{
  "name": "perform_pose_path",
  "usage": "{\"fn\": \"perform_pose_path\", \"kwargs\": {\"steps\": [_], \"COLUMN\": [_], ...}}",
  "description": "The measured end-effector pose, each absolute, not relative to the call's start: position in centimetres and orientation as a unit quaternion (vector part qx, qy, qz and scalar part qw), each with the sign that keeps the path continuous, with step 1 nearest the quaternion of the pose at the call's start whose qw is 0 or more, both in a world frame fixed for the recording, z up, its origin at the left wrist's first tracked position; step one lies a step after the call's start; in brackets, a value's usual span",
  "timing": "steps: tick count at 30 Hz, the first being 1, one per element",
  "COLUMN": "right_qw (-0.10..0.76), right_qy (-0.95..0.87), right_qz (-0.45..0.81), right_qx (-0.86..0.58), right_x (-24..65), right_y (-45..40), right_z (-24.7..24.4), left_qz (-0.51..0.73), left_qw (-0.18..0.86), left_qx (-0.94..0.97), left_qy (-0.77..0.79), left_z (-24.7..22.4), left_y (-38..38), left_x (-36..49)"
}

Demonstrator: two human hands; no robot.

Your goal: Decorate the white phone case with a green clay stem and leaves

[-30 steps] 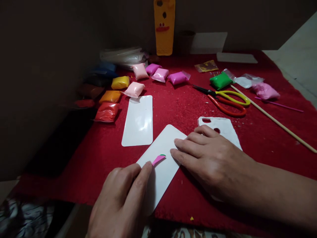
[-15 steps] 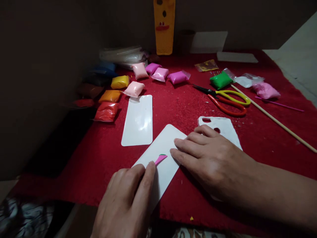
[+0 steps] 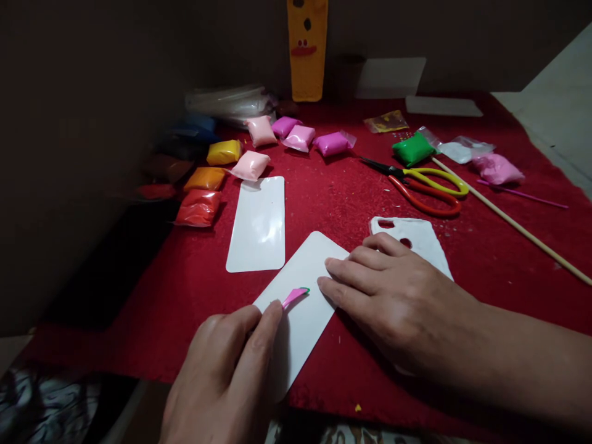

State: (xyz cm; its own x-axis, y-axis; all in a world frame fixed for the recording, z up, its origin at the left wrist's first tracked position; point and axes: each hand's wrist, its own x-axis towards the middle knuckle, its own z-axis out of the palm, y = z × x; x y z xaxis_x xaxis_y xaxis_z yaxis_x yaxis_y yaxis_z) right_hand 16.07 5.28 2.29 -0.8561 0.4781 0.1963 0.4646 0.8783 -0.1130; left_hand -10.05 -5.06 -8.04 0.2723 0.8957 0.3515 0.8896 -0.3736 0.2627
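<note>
My left hand (image 3: 226,364) pinches a small pink plastic clay knife (image 3: 293,298) between thumb and finger. Its flat blade lies over a white card (image 3: 303,333) set at a slant, beside a tiny bit of green clay (image 3: 306,290) at the blade's tip. With fingers stretched out, my right hand (image 3: 393,290) lies flat, its fingertips on the card's right edge. Partly under that hand is a white clay-covered phone case (image 3: 425,237) with dark cut-outs; the rest of it is hidden.
Further off lie a second white card (image 3: 259,225), scissors (image 3: 416,179), a wooden stick (image 3: 513,222) and a green clay packet (image 3: 413,150). Several clay packets, such as a red one (image 3: 198,208), line the left. A yellow decorated phone case (image 3: 308,68) stands behind the red cloth (image 3: 324,191).
My left hand has drawn the pink knife slightly left and back towards me, so more of the green bit shows at the blade's tip. My right hand has stayed put.
</note>
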Motion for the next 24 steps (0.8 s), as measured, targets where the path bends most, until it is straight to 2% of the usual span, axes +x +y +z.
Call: {"fn": "perform_pose_path", "kwargs": {"steps": [2, 5, 7, 11, 18, 24], "right_qw": [0.107, 0.1, 0.1, 0.106, 0.103, 0.106], "right_qy": [-0.964, -0.964, -0.963, -0.963, -0.963, -0.962], "right_qz": [0.032, 0.038, 0.039, 0.037, 0.04, 0.036], "right_qx": [-0.243, -0.245, -0.246, -0.245, -0.246, -0.249], "right_x": [16.1, 16.1, 16.1, 16.1, 16.0, 16.1], "right_y": [5.3, 5.3, 5.3, 5.2, 5.3, 5.2], "right_z": [2.3, 2.4, 2.4, 2.4, 2.4, 2.3], "left_qz": [0.201, 0.258, 0.245, 0.214, 0.258, 0.235], "left_qw": [0.026, -0.011, -0.011, -0.008, -0.03, -0.018], "left_qx": [0.796, 0.778, 0.786, 0.797, 0.784, 0.791], "left_qy": [0.57, 0.573, 0.568, 0.565, 0.564, 0.564], "left_z": [-6.2, -3.0, -1.8, -1.8, -2.0, -1.3], "left_y": [-5.0, -4.5, -4.1, -3.8, -4.0, -3.7], "left_x": [-9.0, -7.0, -6.1, -5.9, -6.5, -6.3]}}
